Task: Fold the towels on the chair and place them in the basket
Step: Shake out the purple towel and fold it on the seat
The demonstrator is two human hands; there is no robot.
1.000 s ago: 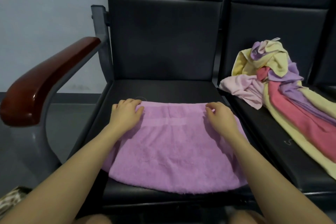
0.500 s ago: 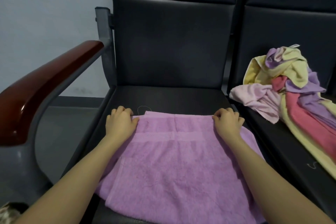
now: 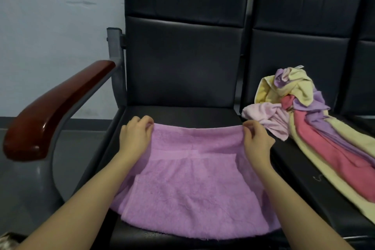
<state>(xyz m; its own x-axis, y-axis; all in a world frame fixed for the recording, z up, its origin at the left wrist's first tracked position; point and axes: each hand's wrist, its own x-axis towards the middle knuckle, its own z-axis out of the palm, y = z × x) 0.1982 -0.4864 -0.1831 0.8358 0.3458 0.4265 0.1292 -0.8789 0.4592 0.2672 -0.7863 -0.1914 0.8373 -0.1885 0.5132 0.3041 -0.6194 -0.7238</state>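
Two hands now pinch the far corners of the purple towel [image 3: 188,180] and raise that edge a little off the chair seat [image 3: 182,113]. The left hand [image 3: 135,136] has its fingers curled round the far left corner; the right hand [image 3: 256,141] nips the far right corner between thumb and fingertips. Half a second earlier both hands lay curled on the same edge, with the cloth flat on the seat; a second earlier they were pressing it smooth. The lift suggests that the next fold is starting, probably with the far edge drawn toward the near one. The towel lies on the left seat, its near edge hanging over the front. A heap of unfolded towels [image 3: 300,111] waits on the right seat, so much of the task remains. No basket can be made out.
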